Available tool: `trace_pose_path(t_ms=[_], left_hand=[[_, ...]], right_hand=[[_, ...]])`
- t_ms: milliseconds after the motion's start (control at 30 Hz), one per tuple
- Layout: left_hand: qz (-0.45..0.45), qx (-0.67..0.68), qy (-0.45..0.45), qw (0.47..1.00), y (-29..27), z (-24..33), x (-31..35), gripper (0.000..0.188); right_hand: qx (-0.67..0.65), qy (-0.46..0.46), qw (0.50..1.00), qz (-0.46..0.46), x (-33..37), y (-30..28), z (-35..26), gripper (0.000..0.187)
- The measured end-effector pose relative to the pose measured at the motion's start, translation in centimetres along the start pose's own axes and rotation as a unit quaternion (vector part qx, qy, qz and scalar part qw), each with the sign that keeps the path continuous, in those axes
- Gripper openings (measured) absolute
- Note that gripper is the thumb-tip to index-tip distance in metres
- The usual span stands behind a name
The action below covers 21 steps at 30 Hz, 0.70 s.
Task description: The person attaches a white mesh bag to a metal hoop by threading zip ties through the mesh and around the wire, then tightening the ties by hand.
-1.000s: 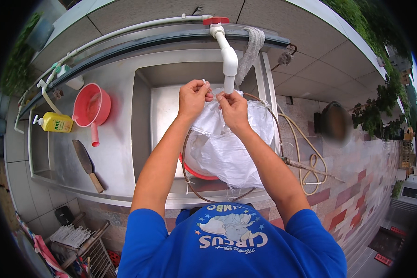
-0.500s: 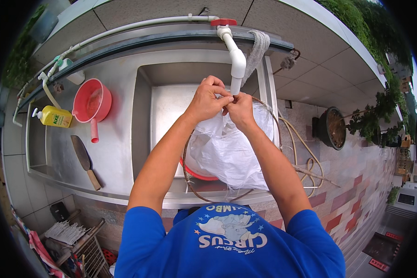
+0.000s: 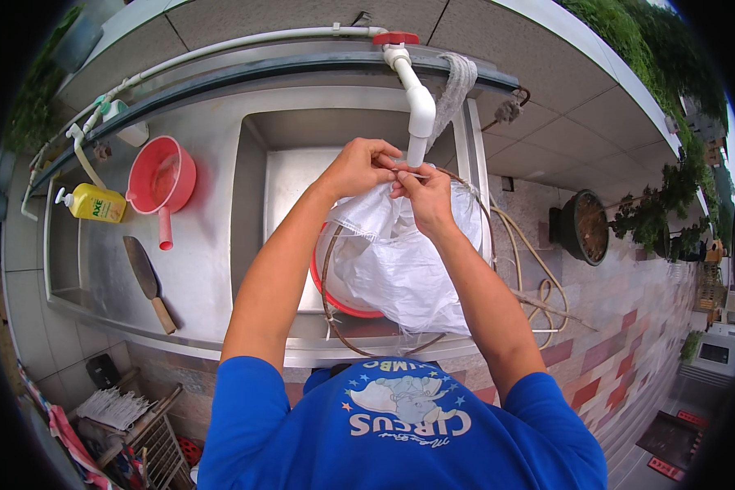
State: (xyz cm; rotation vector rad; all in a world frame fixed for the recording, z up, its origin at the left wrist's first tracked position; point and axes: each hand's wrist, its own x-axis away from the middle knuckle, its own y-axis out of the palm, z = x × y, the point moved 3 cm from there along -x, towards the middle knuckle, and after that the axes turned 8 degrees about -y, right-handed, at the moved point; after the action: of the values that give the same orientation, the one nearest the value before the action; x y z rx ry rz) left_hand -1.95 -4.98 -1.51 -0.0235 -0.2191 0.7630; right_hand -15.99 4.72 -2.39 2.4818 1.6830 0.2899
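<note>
A crumpled white woven sack (image 3: 408,269) lies in the right part of the sink, its upper edge drawn up to my hands just below the white tap spout (image 3: 418,122). My left hand (image 3: 363,170) is closed, thumb against fingers, on the sack's upper edge. Close by on the right, my right hand (image 3: 426,196) pinches the same edge. A thin white strand shows between the fingertips; whether it is a loose thread or the sack's hem I cannot tell. Under the sack is a red-rimmed basin (image 3: 322,282), mostly hidden. A thin brown hoop (image 3: 327,282) curves round the sack.
On the steel counter at left are a red dipper (image 3: 181,184), a yellow pump bottle (image 3: 98,202) and a cleaver (image 3: 143,271) with a wooden handle. A red-handled valve (image 3: 396,37) tops the tap. A beige hose (image 3: 539,253) and a plant pot (image 3: 584,227) stand right of the sink.
My hands have shifted slightly, the right one turning so the thin white strand now shows between the fingertips. The sack's left edge has moved a little, and more of the red rim shows.
</note>
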Motion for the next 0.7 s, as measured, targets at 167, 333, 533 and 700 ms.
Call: trace_pose_path(t_ms=[167, 333, 533, 700], left_hand=[[-0.004, -0.024, -0.006, 1.000, -0.7, -0.4, -0.9, 0.024], [0.063, 0.019, -0.086, 0.994, -0.2, -1.0, -0.7, 0.013], [0.087, -0.039, -0.015, 0.995, -0.4, 0.0, 0.2, 0.014], [0.090, -0.052, 0.026, 0.994, 0.0, 0.1, 0.8, 0.021]], right_hand=[[0.014, -0.013, 0.999, -0.040, 0.1, 0.0, -0.3, 0.015], [0.108, -0.027, 0.990, -0.084, 0.0, -0.1, -0.7, 0.014], [0.232, -0.042, 0.971, -0.032, -0.1, 1.0, -2.1, 0.012], [0.377, -0.081, 0.922, 0.047, -0.4, 1.3, -2.3, 0.018]])
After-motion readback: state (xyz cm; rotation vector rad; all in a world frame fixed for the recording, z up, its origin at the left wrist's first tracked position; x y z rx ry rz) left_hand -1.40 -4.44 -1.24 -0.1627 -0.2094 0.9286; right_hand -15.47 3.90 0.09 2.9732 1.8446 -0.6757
